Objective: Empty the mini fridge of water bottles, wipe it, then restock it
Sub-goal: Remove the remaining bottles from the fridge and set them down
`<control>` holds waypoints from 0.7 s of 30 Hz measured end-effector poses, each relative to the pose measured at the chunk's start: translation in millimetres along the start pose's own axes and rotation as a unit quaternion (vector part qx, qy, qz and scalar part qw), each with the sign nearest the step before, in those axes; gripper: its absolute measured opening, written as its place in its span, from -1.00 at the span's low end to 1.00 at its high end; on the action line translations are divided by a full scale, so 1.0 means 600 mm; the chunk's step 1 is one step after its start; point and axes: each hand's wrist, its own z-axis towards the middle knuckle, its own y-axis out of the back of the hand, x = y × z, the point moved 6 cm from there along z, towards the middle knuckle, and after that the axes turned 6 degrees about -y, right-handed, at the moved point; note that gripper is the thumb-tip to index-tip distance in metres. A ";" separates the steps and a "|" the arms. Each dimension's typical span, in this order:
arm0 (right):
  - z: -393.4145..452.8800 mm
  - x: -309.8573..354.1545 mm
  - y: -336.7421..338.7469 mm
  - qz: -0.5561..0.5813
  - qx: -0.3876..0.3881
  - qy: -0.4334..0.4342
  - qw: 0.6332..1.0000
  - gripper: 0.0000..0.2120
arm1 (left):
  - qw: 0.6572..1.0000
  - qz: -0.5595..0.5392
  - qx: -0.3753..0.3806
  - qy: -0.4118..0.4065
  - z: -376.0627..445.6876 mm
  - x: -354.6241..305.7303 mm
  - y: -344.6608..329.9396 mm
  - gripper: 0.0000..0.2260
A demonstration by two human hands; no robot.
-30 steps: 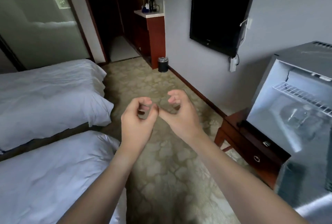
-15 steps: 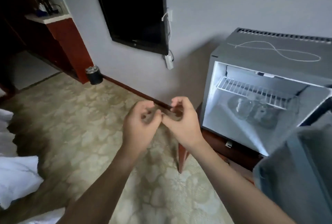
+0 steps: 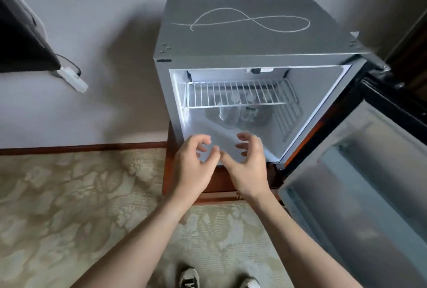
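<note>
TV [image 3: 20, 40] corner at 9 o'clock on the wall, white adapter [image 3: 73, 79] hanging below it. Left hand [image 3: 195, 163] at center, fingers loosely curled, holding nothing, thumb tip close to the right hand [image 3: 248, 167], also loosely curled and empty. Both hover at the mini fridge [image 3: 242, 42] opening. Water bottles [image 3: 239, 112] at 12 o'clock from the hands, under the wire shelf [image 3: 238, 94], blurry. Door [image 3: 360, 186] swung open at 3 o'clock.

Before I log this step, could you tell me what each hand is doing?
Left hand: open, fingers loosely curled, holding nothing.
Right hand: open, holding nothing.
</note>
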 end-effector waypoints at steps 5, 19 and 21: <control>0.109 -0.100 -0.004 0.007 -0.068 -0.031 0.997 -0.43 | 0.998 0.009 0.059 0.024 0.076 0.095 -0.115 -0.68; 0.405 -0.229 -0.048 -0.069 -0.154 -0.062 0.984 -0.41 | 0.982 -0.052 0.101 0.150 0.273 0.324 -0.373 -0.66; 0.421 -0.231 -0.044 -0.085 -0.129 -0.099 0.983 -0.46 | 0.980 -0.039 0.118 0.154 0.279 0.329 -0.370 -0.74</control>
